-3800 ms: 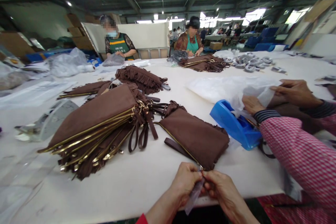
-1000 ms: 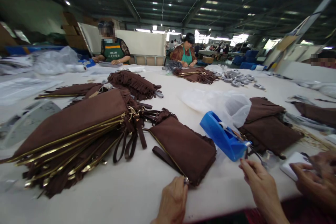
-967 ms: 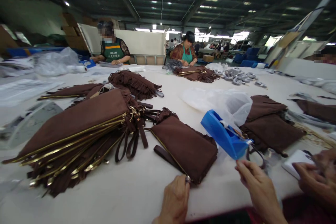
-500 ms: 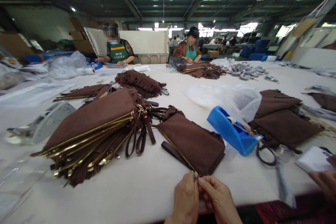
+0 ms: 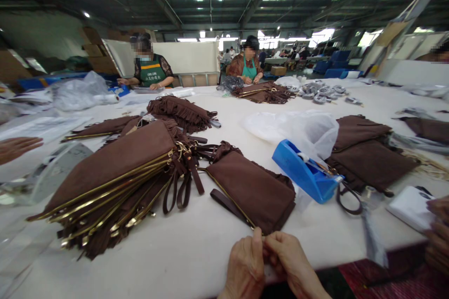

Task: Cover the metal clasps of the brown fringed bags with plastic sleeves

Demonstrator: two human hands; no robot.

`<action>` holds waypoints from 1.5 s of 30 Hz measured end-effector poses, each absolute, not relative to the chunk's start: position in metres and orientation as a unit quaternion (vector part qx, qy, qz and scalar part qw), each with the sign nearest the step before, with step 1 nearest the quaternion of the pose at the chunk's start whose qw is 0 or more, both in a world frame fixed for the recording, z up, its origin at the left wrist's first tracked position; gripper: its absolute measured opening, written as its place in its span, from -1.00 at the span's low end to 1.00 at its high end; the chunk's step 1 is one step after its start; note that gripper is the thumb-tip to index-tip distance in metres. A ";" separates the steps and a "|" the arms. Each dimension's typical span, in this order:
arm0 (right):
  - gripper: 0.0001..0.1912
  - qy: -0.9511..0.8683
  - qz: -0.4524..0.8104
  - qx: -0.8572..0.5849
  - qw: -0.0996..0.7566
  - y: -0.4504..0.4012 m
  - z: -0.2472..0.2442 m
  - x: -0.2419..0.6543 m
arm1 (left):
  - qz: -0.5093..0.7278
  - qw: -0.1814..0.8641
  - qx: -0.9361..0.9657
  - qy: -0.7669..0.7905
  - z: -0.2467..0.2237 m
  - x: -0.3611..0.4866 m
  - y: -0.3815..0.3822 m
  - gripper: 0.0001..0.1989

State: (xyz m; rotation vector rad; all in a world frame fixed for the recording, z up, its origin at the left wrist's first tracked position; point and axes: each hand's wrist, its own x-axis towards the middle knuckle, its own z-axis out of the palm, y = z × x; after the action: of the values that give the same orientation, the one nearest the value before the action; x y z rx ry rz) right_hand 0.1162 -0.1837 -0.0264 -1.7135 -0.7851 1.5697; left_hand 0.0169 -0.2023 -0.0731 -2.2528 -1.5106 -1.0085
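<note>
A brown pouch with a gold zipper (image 5: 257, 189) lies flat near the table's front edge, its strap out to the left. At its near corner, my left hand (image 5: 245, 264) and my right hand (image 5: 289, 259) are pinched close together. Their fingers hide whatever small part they grip there. To the left, a tall pile of brown fringed pouches (image 5: 115, 163) is stacked, with gold zippers and wrist straps hanging at its right end. A blue tape dispenser (image 5: 303, 170) stands right of the single pouch, beside a crumpled clear plastic bag (image 5: 294, 128).
More brown pouches (image 5: 375, 149) lie at the right, beside a white packet (image 5: 412, 208) near another person's hand (image 5: 438, 229). Another hand (image 5: 19, 148) reaches in at the far left, near a grey dispenser (image 5: 61, 173). Two people in green aprons work across the white table (image 5: 196, 261).
A hand has come into view at the far left. The head view has shifted slightly. My hands stay at the pouch corner, still pinched.
</note>
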 end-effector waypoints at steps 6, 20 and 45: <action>-0.75 -0.322 0.623 -0.640 0.315 -0.182 -0.025 0.123 | -0.332 -0.026 -0.777 -0.535 -0.067 0.012 -0.201 -0.75; -0.83 -0.277 0.631 -0.619 0.378 -0.193 -0.027 0.119 | -0.274 -0.488 -0.561 -0.610 -0.020 0.002 -0.183 -0.86; -0.89 -0.226 0.591 -0.631 0.448 -0.187 -0.047 0.100 | -0.419 -0.737 -0.110 -0.518 -0.015 0.027 -0.186 -0.77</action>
State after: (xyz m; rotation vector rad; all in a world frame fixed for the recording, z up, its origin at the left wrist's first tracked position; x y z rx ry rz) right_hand 0.1001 -0.1874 -0.0470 -1.5622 -0.5593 1.4638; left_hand 0.0267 -0.1855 -0.0151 -0.7816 -3.6810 -2.9791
